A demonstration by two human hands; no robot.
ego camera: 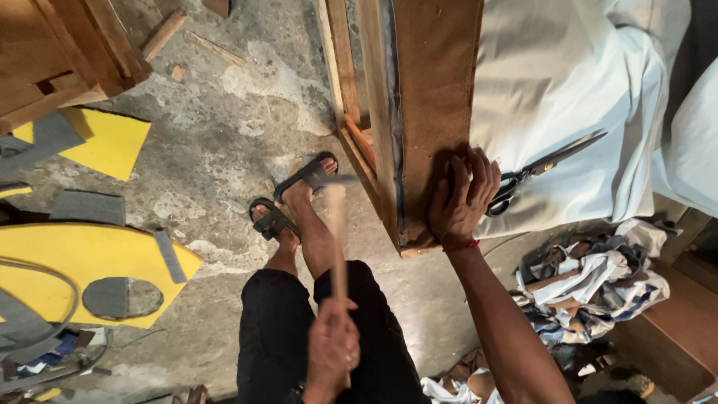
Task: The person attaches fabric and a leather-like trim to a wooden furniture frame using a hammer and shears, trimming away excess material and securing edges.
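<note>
Two bare hands show: one left hand (333, 350) at six o'clock, fist closed round a single blurred wooden-handled hammer (337, 239), and one right hand (462, 196) just right of centre, pressed flat on one brown fabric-covered wooden frame (430, 90). Two black strapped sandals (293, 200) sit near the centre, one on each foot. One pair of dark metal scissors (542, 168) lies at three o'clock on one pale grey cloth (568, 75). Two yellow foam pieces (105, 138) lie at nine o'clock. One heap of mixed fabric scraps (591, 288) lies at four o'clock.
</note>
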